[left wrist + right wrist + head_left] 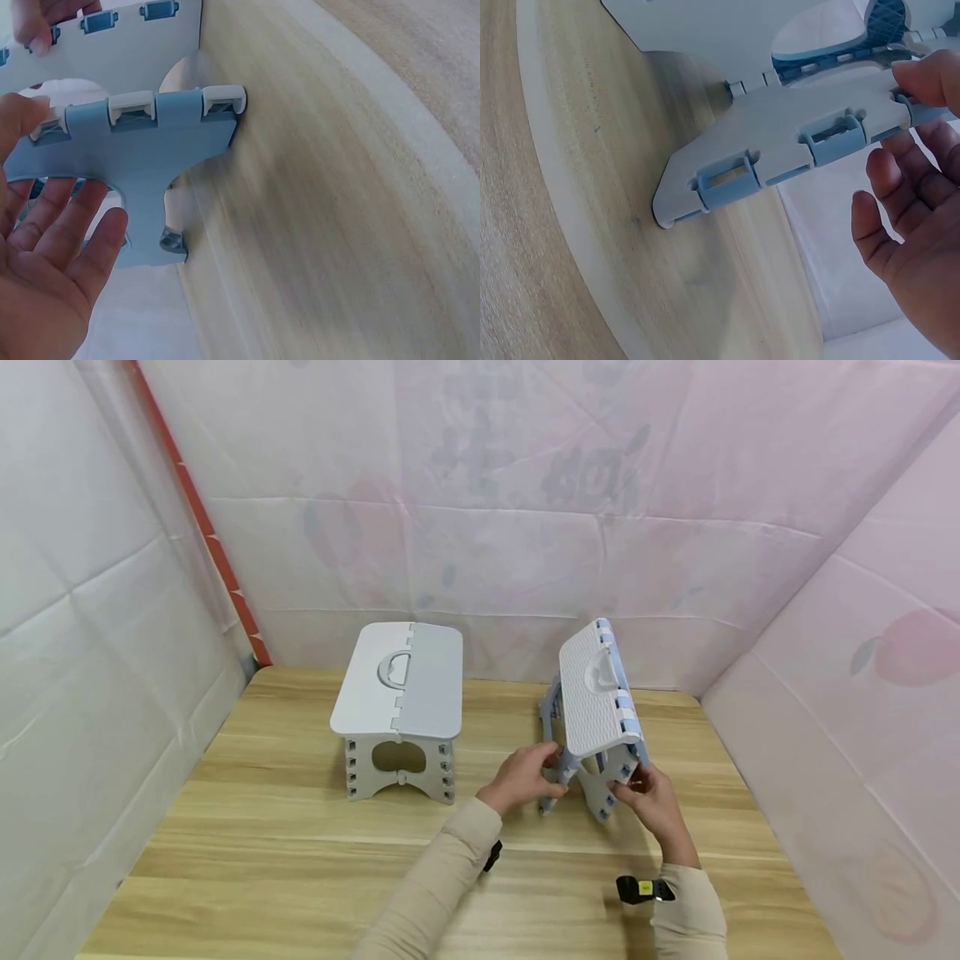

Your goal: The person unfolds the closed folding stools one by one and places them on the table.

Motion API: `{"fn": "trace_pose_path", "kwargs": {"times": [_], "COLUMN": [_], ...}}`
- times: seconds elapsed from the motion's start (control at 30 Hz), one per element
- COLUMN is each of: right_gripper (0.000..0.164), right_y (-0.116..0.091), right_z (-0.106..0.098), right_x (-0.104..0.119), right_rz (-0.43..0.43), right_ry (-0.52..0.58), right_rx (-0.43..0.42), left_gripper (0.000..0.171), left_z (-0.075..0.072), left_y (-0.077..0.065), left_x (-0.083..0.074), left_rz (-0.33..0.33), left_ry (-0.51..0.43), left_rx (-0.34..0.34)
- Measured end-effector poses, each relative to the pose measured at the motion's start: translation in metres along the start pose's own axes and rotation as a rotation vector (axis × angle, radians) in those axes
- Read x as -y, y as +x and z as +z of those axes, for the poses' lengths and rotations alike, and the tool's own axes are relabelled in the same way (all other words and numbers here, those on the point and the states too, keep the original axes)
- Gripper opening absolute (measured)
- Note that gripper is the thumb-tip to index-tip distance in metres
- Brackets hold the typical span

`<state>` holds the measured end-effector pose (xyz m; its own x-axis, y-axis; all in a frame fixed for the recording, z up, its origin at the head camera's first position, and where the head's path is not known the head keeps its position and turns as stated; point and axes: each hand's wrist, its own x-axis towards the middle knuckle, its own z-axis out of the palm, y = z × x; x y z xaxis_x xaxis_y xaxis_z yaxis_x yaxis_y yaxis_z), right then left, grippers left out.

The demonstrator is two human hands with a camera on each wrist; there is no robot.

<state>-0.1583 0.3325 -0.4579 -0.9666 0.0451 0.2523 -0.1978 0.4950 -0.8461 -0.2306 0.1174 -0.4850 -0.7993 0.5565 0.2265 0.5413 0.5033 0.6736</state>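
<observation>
A partly folded white-and-blue folding step stool (587, 714) stands tilted on the right of the table in the head view, its textured top halves bent at the hinge. My left hand (521, 777) grips its left leg side. In the left wrist view the thumb lies on the top edge of the blue leg panel (150, 139), with fingers reaching into its cutout. My right hand (656, 806) pinches the other side. The right wrist view shows thumb and fingers about the hinged edge of the pale leg panel (769, 139). The far legs are partly hidden.
To the left, a second folding stool (431, 685), white and grey, stands fully unfolded and upright. Both stools are on a wood-grain table (285, 852). Pale printed sheeting (487, 552) hangs behind and along both sides, close to the table's edges.
</observation>
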Motion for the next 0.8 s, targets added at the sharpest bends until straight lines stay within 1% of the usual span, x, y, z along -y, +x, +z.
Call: {"fn": "trace_pose_path", "kwargs": {"times": [0.23,0.37,0.53,0.7,0.8], "right_gripper": [0.033,0.036,0.036,0.036,0.036], "right_y": [0.001,0.003,0.003,0.002,0.002], "right_z": [-0.006,-0.009,-0.011,-0.014,-0.017], "right_x": [-0.006,-0.021,-0.037,-0.041,-0.042], "right_rz": [0.003,0.015,0.043,0.034,0.035], "right_ry": [0.024,0.042,0.067,0.126,0.142], "right_rx": [0.021,0.025,0.002,-0.002,0.004], "left_gripper": [0.044,0.044,0.043,0.042,0.043], "left_z": [-0.005,-0.006,-0.009,-0.011,-0.012], "left_y": [0.0,0.001,0.001,0.0,0.0], "left_x": [0.001,0.001,-0.001,-0.004,-0.005], "left_rz": [0.009,-0.002,-0.004,-0.012,-0.016], "left_ry": [-0.013,0.002,0.017,0.031,0.035], "left_rx": [0.022,0.028,0.024,0.031,0.04]}}
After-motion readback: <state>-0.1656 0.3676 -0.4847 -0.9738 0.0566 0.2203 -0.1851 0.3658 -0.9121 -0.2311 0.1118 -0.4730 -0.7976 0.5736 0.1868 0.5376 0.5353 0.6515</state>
